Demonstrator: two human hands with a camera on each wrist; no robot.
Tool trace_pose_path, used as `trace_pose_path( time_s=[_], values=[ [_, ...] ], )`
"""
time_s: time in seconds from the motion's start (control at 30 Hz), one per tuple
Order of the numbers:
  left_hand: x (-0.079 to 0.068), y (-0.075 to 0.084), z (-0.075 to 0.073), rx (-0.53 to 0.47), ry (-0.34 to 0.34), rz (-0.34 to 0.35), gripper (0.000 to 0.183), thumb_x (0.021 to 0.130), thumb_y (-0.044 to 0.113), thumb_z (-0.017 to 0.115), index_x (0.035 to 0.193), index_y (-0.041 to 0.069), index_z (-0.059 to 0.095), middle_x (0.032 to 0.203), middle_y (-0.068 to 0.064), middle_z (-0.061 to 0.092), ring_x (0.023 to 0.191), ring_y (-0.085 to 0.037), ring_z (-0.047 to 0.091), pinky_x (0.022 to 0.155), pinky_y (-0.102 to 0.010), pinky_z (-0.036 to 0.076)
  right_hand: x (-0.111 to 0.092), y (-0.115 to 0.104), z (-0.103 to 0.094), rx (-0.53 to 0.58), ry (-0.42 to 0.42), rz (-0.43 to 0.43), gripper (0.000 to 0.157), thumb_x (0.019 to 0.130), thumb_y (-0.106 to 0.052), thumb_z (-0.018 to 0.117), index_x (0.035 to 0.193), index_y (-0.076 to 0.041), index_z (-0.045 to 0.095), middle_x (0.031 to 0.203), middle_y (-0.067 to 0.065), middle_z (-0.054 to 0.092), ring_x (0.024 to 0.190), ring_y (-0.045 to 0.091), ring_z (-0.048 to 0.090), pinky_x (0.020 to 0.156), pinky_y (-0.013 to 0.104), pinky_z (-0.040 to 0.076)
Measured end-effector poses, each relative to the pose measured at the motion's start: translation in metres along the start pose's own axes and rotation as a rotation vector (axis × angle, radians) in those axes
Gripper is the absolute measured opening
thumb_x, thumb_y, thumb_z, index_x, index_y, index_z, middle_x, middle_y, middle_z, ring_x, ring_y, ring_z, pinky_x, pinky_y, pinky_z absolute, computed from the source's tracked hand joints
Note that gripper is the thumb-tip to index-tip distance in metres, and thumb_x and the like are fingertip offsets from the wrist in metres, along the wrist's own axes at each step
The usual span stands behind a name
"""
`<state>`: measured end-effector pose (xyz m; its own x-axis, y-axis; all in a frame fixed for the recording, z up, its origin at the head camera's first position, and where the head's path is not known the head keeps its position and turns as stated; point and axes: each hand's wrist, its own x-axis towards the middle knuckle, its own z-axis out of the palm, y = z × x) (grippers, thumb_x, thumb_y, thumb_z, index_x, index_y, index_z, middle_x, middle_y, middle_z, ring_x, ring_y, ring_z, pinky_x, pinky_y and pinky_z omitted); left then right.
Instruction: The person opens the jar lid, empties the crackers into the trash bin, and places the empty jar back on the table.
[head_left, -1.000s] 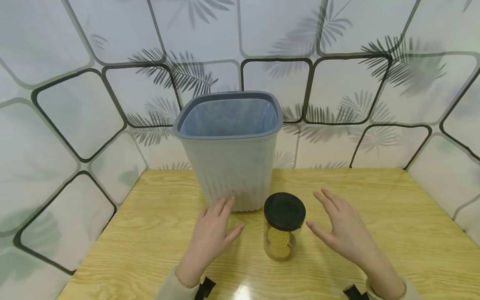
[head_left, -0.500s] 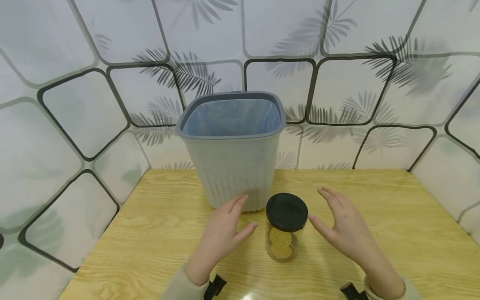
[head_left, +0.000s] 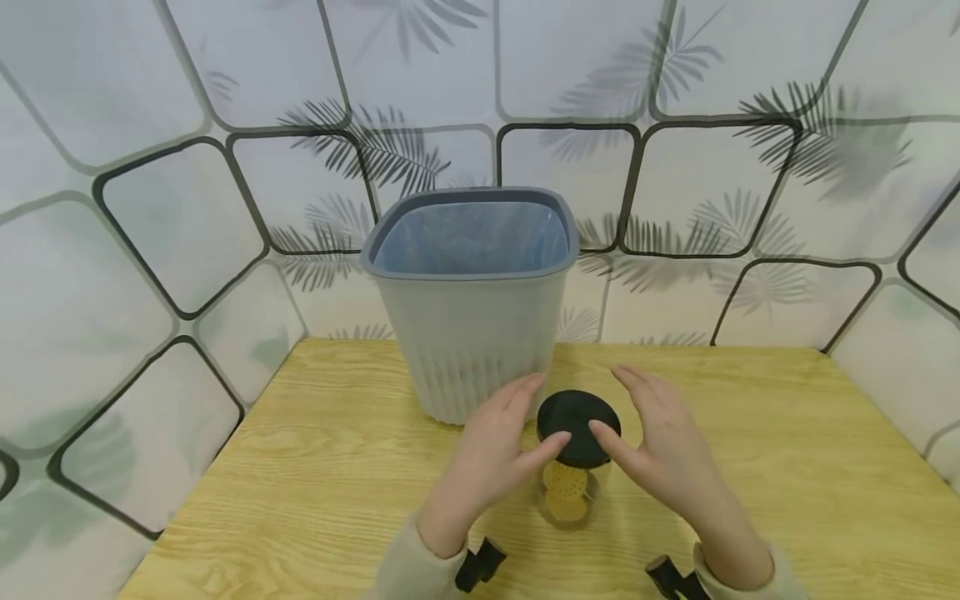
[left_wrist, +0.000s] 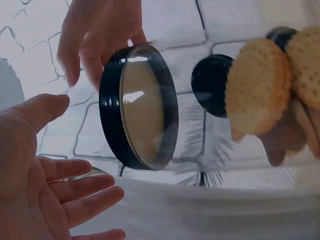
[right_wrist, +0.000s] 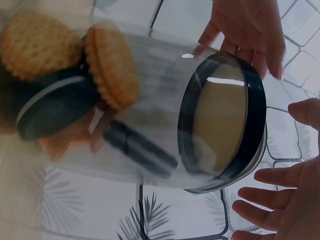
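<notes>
A clear jar [head_left: 545,505] with a black lid [head_left: 579,408] stands upright on the table. Golden round sandwich biscuits [left_wrist: 255,87] and dark round cookies [right_wrist: 57,107] lie at its bottom. My left hand [head_left: 491,450] is at the lid's left side, fingers extended and thumb overlapping the lid in the head view. Opposite it, my right hand [head_left: 663,454] has its fingers extended, its thumb tip also over the lid's edge. Both wrist views show a gap between the near hand's fingers and the lid. Neither hand grips anything.
Right behind the jar and a little left stands a light grey bin [head_left: 480,342] with a darker rim and a bluish inside. The wood-grain table [head_left: 315,467] meets a patterned backdrop [head_left: 570,75] at the back and sides.
My left hand has moved right and my right hand left, so both now come in over the jar's lid from either side. The jar still stands in its place by the bin.
</notes>
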<state>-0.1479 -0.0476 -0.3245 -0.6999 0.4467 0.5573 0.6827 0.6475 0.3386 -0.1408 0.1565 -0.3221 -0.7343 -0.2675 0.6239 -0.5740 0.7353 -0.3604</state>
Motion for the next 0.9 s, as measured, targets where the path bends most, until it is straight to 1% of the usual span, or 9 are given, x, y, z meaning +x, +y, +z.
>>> trace_pose_path(
  time_s=[0.1, 0.2, 0.33, 0.43, 0.53, 0.63, 0.73, 0.83, 0.9],
  values=[
    [0.002, 0.003, 0.004, -0.019, -0.005, 0.004, 0.062, 0.083, 0.039, 0.060, 0.127, -0.001, 0.042, 0.124, -0.014, 0.048, 0.113, -0.024, 0.045, 0.091, -0.035, 0.038, 0.003, -0.003, 0.004, 0.005, 0.009, -0.017, 0.060, 0.077, -0.026, 0.068, 0.123, 0.005, 0.046, 0.120, 0.021, 0.047, 0.110, 0.037, 0.041, 0.087, 0.052, 0.032],
    [0.002, 0.003, 0.009, -0.077, -0.061, -0.034, 0.066, 0.082, 0.041, 0.061, 0.130, 0.000, 0.039, 0.128, -0.012, 0.045, 0.115, -0.023, 0.043, 0.091, -0.035, 0.038, 0.004, -0.004, 0.007, 0.005, 0.006, -0.025, 0.060, 0.077, -0.026, 0.069, 0.122, 0.006, 0.046, 0.120, 0.022, 0.046, 0.110, 0.037, 0.041, 0.086, 0.052, 0.033],
    [0.003, 0.001, 0.019, -0.253, -0.139, -0.134, 0.078, 0.078, 0.043, 0.064, 0.137, 0.006, 0.028, 0.137, -0.010, 0.032, 0.123, -0.023, 0.033, 0.094, -0.041, 0.034, 0.005, -0.004, 0.008, 0.012, -0.006, -0.018, 0.063, 0.075, -0.026, 0.070, 0.123, 0.006, 0.045, 0.121, 0.022, 0.045, 0.110, 0.037, 0.040, 0.085, 0.052, 0.034],
    [0.004, -0.003, 0.029, -0.403, -0.151, -0.195, 0.088, 0.075, 0.041, 0.069, 0.141, 0.012, 0.019, 0.142, -0.007, 0.023, 0.126, -0.024, 0.026, 0.095, -0.045, 0.031, 0.006, -0.003, 0.010, 0.013, -0.020, -0.011, 0.064, 0.074, -0.027, 0.071, 0.123, 0.006, 0.045, 0.121, 0.023, 0.044, 0.111, 0.037, 0.040, 0.085, 0.053, 0.034],
    [0.003, -0.009, 0.038, -0.533, -0.158, -0.209, 0.096, 0.071, 0.034, 0.074, 0.142, 0.015, 0.012, 0.143, -0.006, 0.018, 0.128, -0.022, 0.023, 0.096, -0.045, 0.029, 0.006, -0.002, 0.011, 0.008, -0.042, -0.005, 0.067, 0.073, -0.028, 0.073, 0.123, 0.006, 0.045, 0.122, 0.023, 0.044, 0.111, 0.038, 0.040, 0.085, 0.053, 0.035],
    [0.002, -0.017, 0.046, -0.642, -0.177, -0.192, 0.101, 0.068, 0.023, 0.078, 0.142, 0.016, 0.010, 0.144, -0.004, 0.019, 0.127, -0.017, 0.023, 0.098, -0.040, 0.027, 0.006, -0.001, 0.013, -0.003, -0.070, -0.006, 0.070, 0.071, -0.030, 0.074, 0.124, 0.005, 0.045, 0.122, 0.023, 0.044, 0.110, 0.038, 0.040, 0.084, 0.054, 0.035],
    [0.001, -0.022, 0.052, -0.729, -0.196, -0.193, 0.100, 0.066, 0.015, 0.079, 0.142, 0.014, 0.012, 0.142, -0.003, 0.023, 0.125, -0.015, 0.028, 0.098, -0.036, 0.028, 0.006, 0.000, 0.014, -0.013, -0.102, -0.011, 0.073, 0.070, -0.035, 0.074, 0.125, 0.004, 0.045, 0.123, 0.023, 0.043, 0.111, 0.039, 0.040, 0.084, 0.054, 0.035],
    [0.001, -0.025, 0.054, -0.766, -0.216, -0.218, 0.097, 0.066, 0.013, 0.079, 0.140, 0.013, 0.017, 0.138, -0.003, 0.029, 0.120, -0.015, 0.036, 0.096, -0.035, 0.030, 0.006, 0.001, 0.016, -0.022, -0.129, -0.013, 0.076, 0.070, -0.039, 0.074, 0.125, 0.003, 0.045, 0.124, 0.022, 0.043, 0.110, 0.039, 0.040, 0.083, 0.055, 0.036],
    [0.000, -0.026, 0.056, -0.772, -0.226, -0.233, 0.095, 0.066, 0.013, 0.079, 0.139, 0.013, 0.018, 0.135, -0.005, 0.034, 0.117, -0.016, 0.039, 0.095, -0.035, 0.032, 0.005, 0.001, 0.018, -0.029, -0.144, -0.011, 0.077, 0.069, -0.042, 0.073, 0.125, 0.003, 0.045, 0.124, 0.022, 0.042, 0.110, 0.039, 0.041, 0.082, 0.055, 0.037]
  ],
)
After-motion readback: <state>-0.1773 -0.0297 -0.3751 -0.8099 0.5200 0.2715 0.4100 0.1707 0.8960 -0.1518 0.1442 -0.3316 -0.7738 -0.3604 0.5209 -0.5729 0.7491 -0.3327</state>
